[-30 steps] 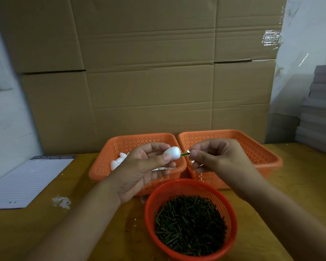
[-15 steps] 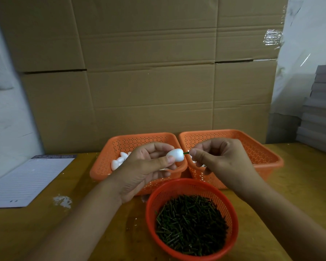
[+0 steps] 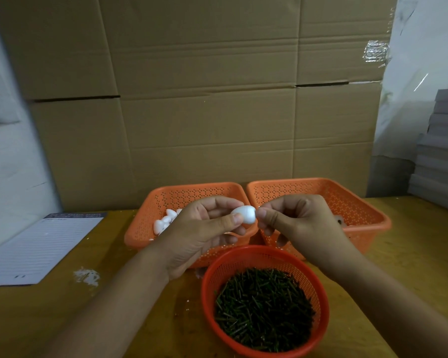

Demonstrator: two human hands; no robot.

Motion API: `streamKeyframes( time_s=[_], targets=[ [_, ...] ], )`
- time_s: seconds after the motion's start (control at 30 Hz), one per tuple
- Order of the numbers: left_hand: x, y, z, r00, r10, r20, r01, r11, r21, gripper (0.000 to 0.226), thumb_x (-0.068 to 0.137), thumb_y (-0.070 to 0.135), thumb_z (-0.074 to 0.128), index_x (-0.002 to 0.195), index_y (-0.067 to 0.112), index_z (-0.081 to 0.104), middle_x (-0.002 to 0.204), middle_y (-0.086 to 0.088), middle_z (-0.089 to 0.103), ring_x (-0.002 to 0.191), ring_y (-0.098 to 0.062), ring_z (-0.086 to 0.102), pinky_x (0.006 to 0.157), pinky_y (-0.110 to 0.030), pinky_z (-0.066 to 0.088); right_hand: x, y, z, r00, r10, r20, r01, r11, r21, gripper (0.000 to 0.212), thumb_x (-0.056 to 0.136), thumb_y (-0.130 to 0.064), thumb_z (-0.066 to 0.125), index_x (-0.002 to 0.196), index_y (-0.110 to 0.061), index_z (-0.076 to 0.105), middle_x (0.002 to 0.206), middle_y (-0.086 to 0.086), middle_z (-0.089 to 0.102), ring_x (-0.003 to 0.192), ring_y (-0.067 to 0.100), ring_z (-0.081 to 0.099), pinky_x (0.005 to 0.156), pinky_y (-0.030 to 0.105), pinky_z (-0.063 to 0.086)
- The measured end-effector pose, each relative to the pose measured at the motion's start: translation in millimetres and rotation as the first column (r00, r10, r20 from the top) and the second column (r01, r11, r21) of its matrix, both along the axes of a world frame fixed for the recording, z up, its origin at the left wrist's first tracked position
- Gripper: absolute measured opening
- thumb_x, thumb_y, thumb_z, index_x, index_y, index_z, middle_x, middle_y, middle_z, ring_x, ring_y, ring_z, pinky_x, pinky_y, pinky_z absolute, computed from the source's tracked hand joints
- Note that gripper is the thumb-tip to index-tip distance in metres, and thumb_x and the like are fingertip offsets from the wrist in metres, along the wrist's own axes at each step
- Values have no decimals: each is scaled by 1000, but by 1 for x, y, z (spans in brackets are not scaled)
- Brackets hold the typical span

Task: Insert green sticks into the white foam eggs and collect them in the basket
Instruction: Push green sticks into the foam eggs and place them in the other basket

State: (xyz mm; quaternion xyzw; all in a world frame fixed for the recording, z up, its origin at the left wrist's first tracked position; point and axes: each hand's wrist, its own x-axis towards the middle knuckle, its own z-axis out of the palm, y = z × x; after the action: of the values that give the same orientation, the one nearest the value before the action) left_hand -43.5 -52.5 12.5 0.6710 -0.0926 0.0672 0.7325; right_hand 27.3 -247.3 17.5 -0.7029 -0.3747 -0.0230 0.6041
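White foam egg (image 3: pixel 244 214) held above a wooden worktable (image 3: pixel 62 319), pinched between the thumb and fingers of a person's left hand (image 3: pixel 204 233). The right hand (image 3: pixel 298 226) meets it at the blunt end, thumb and forefinger pressed together right against the foam; whatever they pinch is hidden between the fingertips, and no stick shows there.

Behind the hands stand two orange perforated baskets, side by side and touching. The left basket (image 3: pixel 150 223) holds a heap of plain foam eggs (image 3: pixel 163 223), partly covered by the left wrist. The right basket (image 3: pixel 360 215) shows little of its contents; a small pale shape lies near its far wall, too blurred to identify.

Nearest the camera, a round red mesh basket (image 3: pixel 318 288) is filled with short green sticks (image 3: pixel 261 308), lying in a loose tangle below both hands.

A lined notepad (image 3: pixel 36 249) rests at the table's left edge, with a dark header strip carrying small print too blurred to read. White crumbs (image 3: pixel 87 276) are scattered on the wood just beside it. Stacked cardboard cartons (image 3: pixel 204 99) form the backdrop, a patch of clear tape (image 3: pixel 375 51) near the upper right; no printing is legible on them. Grey flat sheets (image 3: pixel 442 151) are piled at the far right.
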Motion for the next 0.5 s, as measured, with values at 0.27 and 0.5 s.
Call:
streamKeyframes(
  time_s=[0.27, 0.5],
  targets=[
    [-1, 2, 1, 999, 37, 15, -38, 999, 10, 28, 80, 23, 78, 107, 22, 74, 107, -10, 75, 87, -15, 69, 71, -25, 55, 2, 0, 0, 991, 65, -117, -74, 995, -73, 15, 92, -14, 68, 80, -12, 78, 75, 17, 73, 64, 26, 64, 52, 23, 51],
    [1, -3, 1, 990, 129, 61, -130, 991, 13, 38, 84, 26, 76, 118, 13, 66, 104, -7, 75, 85, -15, 69, 69, -25, 56, -10, 17, -14, 953, 123, -278, -122, 992, 22, 14, 91, -12, 68, 79, -11, 74, 67, -2, 70, 63, 6, 64, 51, 19, 47]
  ],
)
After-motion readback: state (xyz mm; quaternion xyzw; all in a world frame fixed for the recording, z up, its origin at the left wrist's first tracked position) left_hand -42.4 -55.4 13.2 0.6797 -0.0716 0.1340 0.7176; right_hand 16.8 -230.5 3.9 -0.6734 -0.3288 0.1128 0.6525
